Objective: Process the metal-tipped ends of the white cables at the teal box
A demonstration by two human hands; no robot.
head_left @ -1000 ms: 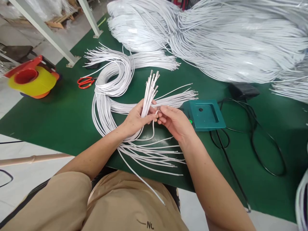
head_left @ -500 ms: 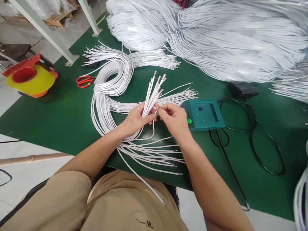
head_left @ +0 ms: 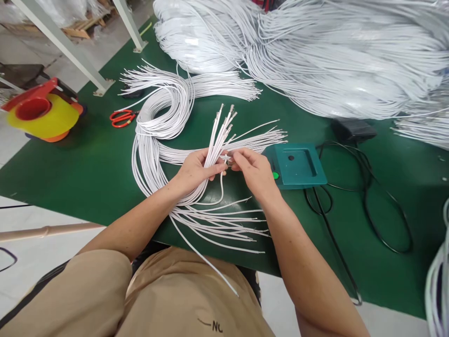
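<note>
My left hand [head_left: 193,172] is closed round a bundle of white wires [head_left: 220,133] whose stripped ends fan upward above my fingers. My right hand [head_left: 253,171] pinches the tip of a single white wire [head_left: 222,187] right beside the bundle, thumb and fingers pressed together. That wire loops down below my hands. More loose white wires [head_left: 224,227] lie fanned out on the green table [head_left: 87,164] under my wrists, some hanging over the near edge.
A teal box with a green button [head_left: 296,164] sits just right of my hands, black cables [head_left: 368,210] trailing from it. Coiled white wires [head_left: 157,121] lie left, big heaps [head_left: 333,61] behind. Red scissors [head_left: 121,117] and a yellow-red tape dispenser [head_left: 42,112] are at the left.
The fanned wire ends in my left hand tilted right, then swung back upright. My right hand stayed pinched at the single wire's tip beside the bundle.
</note>
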